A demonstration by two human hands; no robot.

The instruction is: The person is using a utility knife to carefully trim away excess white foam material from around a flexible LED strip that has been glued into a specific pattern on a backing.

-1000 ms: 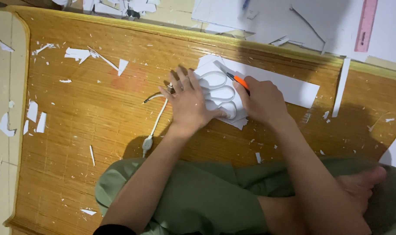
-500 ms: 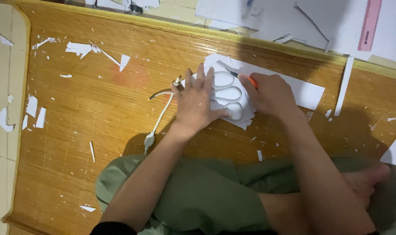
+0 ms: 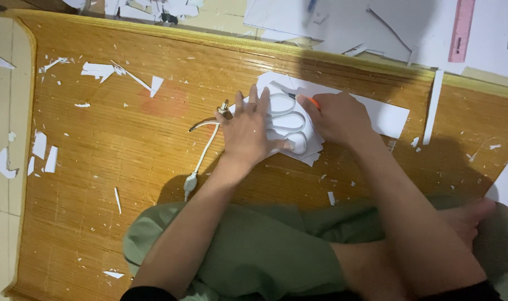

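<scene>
Paper stack [image 3: 290,120] lies on mat [image 3: 97,184], right of cable [image 3: 201,161]. Left hand [image 3: 248,131] flat, fingers spread, pinning the stack. Right hand [image 3: 337,117] clenched around orange knife [image 3: 315,103] at the stack's far edge. Risk: blade slips toward left fingertips [image 3: 265,95] if the stack shifts.

Matt white paper sheet [image 3: 290,120] lies on a ribbed, faintly glossy woven bamboo mat [image 3: 125,156], beside a smooth white plastic cable [image 3: 201,159] and soft green cloth trousers [image 3: 254,251].
</scene>
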